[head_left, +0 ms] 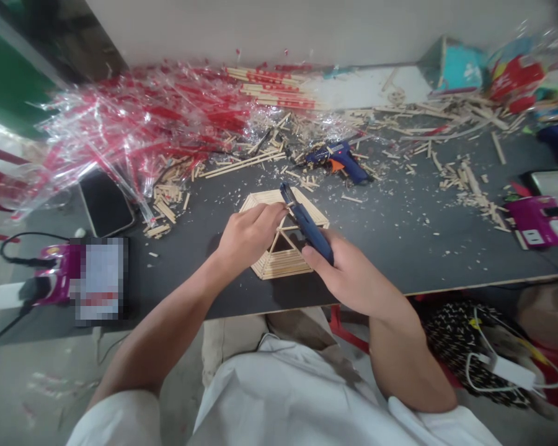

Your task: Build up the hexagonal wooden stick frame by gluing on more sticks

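A hexagonal frame of layered wooden sticks (286,265) lies near the table's front edge, with sticks crossing its middle. Over its right part, my right hand (348,269) is wrapped round a dark blue tool (312,229) that looks like cutters or pliers, its tip pointing up and left. My left hand (253,235) is over the frame's left side, fingers pinched together near the tool's tip. A small bit of stick seems to be between these fingers. The hands and the tool hide part of the frame.
Behind the frame lies a blue glue gun (341,161) among stick scraps. Red and clear wrappers (144,124) heap at the back left. A black phone (105,203), a blurred-out screen (101,279) and a purple power strip (58,272) are left; another purple strip (542,221) is right.
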`<state>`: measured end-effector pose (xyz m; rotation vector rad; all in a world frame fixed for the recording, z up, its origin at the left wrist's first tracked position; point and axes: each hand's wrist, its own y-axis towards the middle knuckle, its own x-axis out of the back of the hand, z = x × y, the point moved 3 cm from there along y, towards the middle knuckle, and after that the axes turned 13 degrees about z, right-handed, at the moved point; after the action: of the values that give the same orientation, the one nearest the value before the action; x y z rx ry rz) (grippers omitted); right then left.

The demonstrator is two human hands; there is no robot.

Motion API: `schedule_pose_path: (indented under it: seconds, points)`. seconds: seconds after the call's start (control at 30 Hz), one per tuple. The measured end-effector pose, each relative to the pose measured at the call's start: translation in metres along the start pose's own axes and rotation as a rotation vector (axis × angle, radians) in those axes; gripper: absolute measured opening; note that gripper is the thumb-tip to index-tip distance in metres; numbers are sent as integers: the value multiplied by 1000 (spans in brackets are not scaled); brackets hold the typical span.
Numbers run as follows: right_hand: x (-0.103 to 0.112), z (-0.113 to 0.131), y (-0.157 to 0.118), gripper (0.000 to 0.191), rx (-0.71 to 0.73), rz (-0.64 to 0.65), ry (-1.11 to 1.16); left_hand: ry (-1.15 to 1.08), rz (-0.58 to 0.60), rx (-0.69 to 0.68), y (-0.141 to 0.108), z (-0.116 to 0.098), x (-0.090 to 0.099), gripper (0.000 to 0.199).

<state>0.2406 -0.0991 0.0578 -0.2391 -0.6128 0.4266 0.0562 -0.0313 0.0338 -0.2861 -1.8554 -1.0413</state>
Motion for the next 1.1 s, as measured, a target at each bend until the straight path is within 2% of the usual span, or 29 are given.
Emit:
schedule_pose_path:
  seconds: [0.43, 0.7, 0.87, 1.1]
  points:
    - [2, 6, 2, 33, 8, 39, -30, 35, -4, -4, 2, -2, 2, 25]
    - [0, 6, 2, 34, -27, 7, -39, 45, -27, -17, 2, -3, 2, 28]
    - [-3, 4, 6, 46, -109, -32, -182, 34, -48, -10, 1, -2, 0, 29]
    - [-6, 2, 14, 47, -113, -68, -354, 20, -79, 3, 1, -2, 2, 24]
